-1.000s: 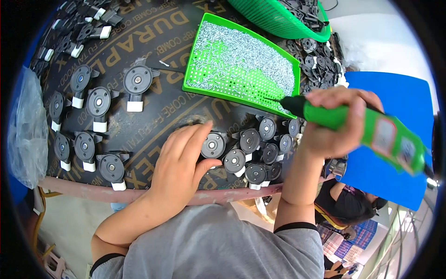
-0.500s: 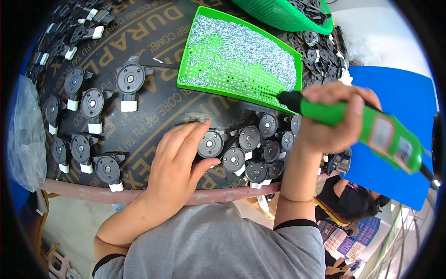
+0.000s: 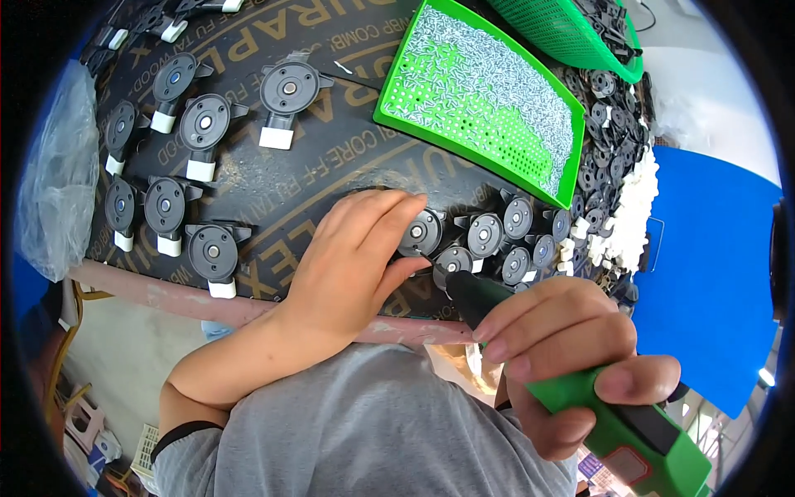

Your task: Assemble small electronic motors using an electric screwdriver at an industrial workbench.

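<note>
My left hand lies on the dark table with fingers and thumb closed round a round black plastic part. In my right hand is a green electric screwdriver, gripped from above. Its black nose angles down toward the parts just right of my left thumb; whether the tip touches one I cannot tell. More such round parts lie close together there. Others with white end pieces, such as one round part, are spread out to the left. Silver screws cover much of a green perforated tray.
A green basket of black parts stands at the back right. White small pieces are heaped beside further black parts, near a blue panel. At the far left lies a clear plastic bag. The table's pinkish edge runs along the front.
The screwdriver has come from the tray's near right corner down to beside my left hand. My left hand keeps its hold on the round part. The whole view has shifted.
</note>
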`<state>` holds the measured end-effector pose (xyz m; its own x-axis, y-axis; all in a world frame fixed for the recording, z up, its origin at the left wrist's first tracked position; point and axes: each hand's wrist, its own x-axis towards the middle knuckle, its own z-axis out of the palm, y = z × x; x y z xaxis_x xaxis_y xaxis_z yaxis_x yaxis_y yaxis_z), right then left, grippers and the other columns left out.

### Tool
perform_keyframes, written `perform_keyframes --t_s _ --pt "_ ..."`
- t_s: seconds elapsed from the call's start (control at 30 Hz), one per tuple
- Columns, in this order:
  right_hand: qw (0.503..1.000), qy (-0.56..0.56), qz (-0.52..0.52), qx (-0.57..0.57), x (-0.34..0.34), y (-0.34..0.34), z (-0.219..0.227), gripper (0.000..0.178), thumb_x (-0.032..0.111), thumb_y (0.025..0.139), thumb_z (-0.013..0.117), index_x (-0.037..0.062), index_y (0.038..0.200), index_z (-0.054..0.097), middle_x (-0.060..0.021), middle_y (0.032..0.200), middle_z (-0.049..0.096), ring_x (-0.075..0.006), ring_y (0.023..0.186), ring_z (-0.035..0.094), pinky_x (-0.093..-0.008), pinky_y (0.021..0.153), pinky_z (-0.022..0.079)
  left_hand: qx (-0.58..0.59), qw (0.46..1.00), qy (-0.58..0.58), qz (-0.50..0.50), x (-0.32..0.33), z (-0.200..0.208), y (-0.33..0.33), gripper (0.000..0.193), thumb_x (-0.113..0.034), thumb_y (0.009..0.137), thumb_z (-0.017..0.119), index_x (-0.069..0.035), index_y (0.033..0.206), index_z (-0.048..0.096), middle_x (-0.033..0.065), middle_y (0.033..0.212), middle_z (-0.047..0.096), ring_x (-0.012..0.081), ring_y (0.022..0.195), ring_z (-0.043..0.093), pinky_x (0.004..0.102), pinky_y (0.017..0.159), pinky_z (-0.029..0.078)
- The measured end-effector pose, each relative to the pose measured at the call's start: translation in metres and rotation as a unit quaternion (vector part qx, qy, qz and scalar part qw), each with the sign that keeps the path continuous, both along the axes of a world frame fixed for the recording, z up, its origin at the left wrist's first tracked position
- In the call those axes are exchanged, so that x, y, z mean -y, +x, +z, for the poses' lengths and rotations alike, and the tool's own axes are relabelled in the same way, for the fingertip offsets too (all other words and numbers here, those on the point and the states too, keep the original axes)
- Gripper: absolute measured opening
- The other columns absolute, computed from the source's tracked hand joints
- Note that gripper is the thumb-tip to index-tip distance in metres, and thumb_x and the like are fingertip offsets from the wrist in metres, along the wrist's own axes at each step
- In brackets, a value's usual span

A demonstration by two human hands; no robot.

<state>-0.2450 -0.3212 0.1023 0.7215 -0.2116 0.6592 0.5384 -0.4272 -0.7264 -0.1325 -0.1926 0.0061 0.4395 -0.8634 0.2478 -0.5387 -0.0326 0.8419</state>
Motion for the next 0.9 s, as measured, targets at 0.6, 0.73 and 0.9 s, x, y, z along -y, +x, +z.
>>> perform_keyframes --t_s 0.6,0.73,0.9 --pt "0.998 0.014 0.064 0.020 0.016 0.001 -0.004 0.037 0.023 0.096 0.062 0.0042 0.118 0.039 -0.0122 0.077 0.057 -0.0224 0.060 0.061 -0.0347 0.051 0.060 -0.007 1.000 -0.009 0.003 0.001 0.004 0.000 0.052 -0.013 0.076 0.078 -0.006 0.124 0.060 0.0131 0.124 0.058 0.0357 0.113 0.056 0.0450 0.096 0.046" --pt "0.996 0.022 0.069 0.047 0.015 0.001 -0.003 0.038 0.024 0.096 0.061 0.0040 0.120 0.040 -0.0112 0.076 0.056 -0.0206 0.060 0.059 -0.0320 0.051 0.060 0.014 0.999 -0.043 0.012 -0.001 0.002 0.002 0.038 -0.013 0.073 0.080 -0.008 0.108 0.066 0.0116 0.124 0.058 0.0350 0.113 0.057 0.0466 0.094 0.046" --pt "0.996 0.045 0.062 0.055 0.012 0.001 -0.004 0.037 0.024 0.096 0.061 0.0036 0.119 0.042 -0.0109 0.075 0.056 -0.0198 0.059 0.058 -0.0309 0.051 0.060 0.042 0.997 -0.066 0.012 -0.001 0.000 0.003 0.029 -0.011 0.069 0.080 -0.008 0.095 0.068 0.0091 0.122 0.060 0.0325 0.112 0.058 0.0460 0.093 0.046"
